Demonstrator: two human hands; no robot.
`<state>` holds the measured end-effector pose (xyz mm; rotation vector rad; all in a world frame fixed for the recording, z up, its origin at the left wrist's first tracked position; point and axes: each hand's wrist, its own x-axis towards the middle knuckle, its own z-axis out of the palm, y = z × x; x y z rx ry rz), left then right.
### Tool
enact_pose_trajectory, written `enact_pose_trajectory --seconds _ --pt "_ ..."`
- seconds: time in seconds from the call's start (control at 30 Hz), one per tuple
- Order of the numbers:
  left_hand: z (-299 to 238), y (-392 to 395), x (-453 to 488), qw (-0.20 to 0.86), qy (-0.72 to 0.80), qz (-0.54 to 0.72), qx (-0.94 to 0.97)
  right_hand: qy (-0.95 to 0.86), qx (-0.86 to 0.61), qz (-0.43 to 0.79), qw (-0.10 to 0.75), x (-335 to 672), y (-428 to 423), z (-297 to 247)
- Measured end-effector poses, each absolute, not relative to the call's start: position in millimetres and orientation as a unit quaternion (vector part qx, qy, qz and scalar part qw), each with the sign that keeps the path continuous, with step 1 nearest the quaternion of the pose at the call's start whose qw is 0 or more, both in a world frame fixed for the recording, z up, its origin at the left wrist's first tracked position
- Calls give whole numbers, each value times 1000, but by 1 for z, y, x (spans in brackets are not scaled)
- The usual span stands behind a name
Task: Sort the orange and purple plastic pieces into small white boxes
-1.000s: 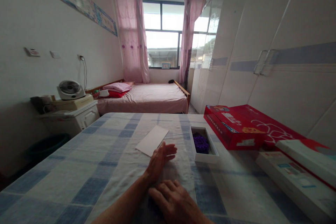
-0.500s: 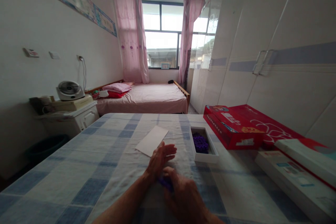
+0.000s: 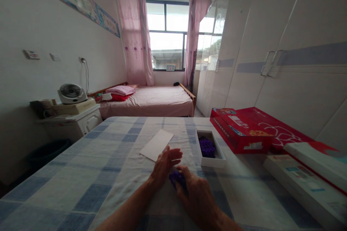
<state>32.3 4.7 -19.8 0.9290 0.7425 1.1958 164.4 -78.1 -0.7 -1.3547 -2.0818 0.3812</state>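
A small, dark purple, bumpy bundle (image 3: 177,179) is pinched in my right hand (image 3: 199,191), between thumb and fingers; its exact kind is hard to make out. My left hand (image 3: 166,163) lies open just left of it, fingers stretched to the right and palm turned toward the purple bundle. Beyond the left fingertips is a flat white card or lid (image 3: 157,144) on the tablecloth. To the right of both hands stands an open white box (image 3: 213,163), with more purple, knobbly material (image 3: 207,147) inside.
A blue-and-white checked cloth (image 3: 119,187) covers the table. Along its right side lie a red box (image 3: 241,135) and a long white box (image 3: 300,180). Past the far edge is a bed (image 3: 157,99); a small fan (image 3: 72,93) sits on a cabinet to the left.
My right hand has drawn slightly right, away from the left palm, bringing more of the purple bundle into sight. My left hand stays in place.
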Motion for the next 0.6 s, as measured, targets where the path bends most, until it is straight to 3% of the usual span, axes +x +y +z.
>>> enact_pose_trajectory --seconds 0.6 --pt "-22 6 32 666 327 529 412 -777 -526 162 305 166 -75 2"
